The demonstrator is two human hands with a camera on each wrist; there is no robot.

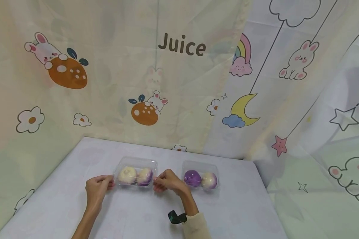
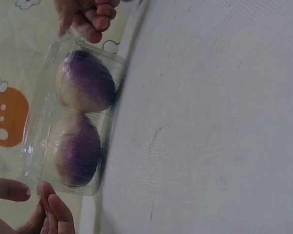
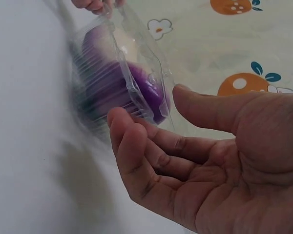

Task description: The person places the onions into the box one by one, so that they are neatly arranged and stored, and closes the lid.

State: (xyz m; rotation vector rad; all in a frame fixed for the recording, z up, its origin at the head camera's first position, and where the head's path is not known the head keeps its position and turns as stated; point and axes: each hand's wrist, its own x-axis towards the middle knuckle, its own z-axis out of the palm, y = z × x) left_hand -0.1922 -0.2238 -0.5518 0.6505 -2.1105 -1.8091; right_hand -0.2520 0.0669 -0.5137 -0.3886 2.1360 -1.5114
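A clear plastic clamshell box [image 1: 139,161] holds two round, turnip-like pieces, cream with purple sides, the left one [image 1: 127,175] paler from above and the right one [image 1: 145,176] more purple. At its left end my left hand [image 1: 98,187] pinches the edge between thumb and fingers. My right hand [image 1: 171,181] has thumb and fingers around the rim at the other end. In the left wrist view the ribbed box side shows close over the table, lid down over the contents. From the right wrist, the thumb [image 3: 210,109] and curled fingers [image 3: 132,151] bracket the box corner.
A second clear box [image 1: 200,165] stands right of my right hand, with one purple round piece [image 1: 192,178] and one cream-and-purple piece [image 1: 209,180] inside. White cloth covers the table [image 1: 137,212]. Printed curtains [image 1: 182,83] hang behind it and along the sides.
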